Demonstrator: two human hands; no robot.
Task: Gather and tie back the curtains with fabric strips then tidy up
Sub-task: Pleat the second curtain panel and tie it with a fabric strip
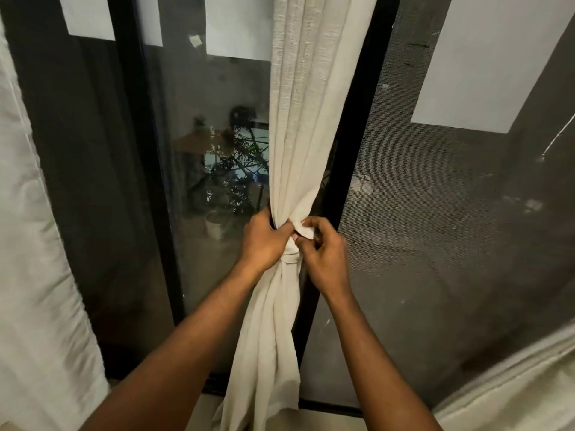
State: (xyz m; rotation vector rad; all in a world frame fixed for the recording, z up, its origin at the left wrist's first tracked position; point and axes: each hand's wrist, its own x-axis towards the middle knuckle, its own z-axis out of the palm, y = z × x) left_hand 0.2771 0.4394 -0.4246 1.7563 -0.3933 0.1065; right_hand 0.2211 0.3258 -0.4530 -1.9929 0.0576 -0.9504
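While two bare forearms reached up from the bottom of the view, both hands met at the waist of a cream woven curtain (298, 119), which hung bunched into one narrow column in front of the black metal door frame (351, 135). The left hand (264, 241) was curled round the gathered folds from the left, apparently squeezing them together so the bundle would not spread. The right hand (325, 259) had its fingers bent, with thumb and forefinger pinching the loose end of a pale fabric strip (306, 230) that wrapped the bundle just above. Directly below the hands sat a small bunched knot (289, 259), so the tie looked partly made and probably needed a final pull to tighten. Beneath the knot the curtain fanned out again toward the floor. Dark glass (211, 104) to the left reflected foliage, and a grey mesh screen (435, 213) filled the right. Another white curtain (31, 244) hung loose at the far left edge, not tied as far as could be seen.
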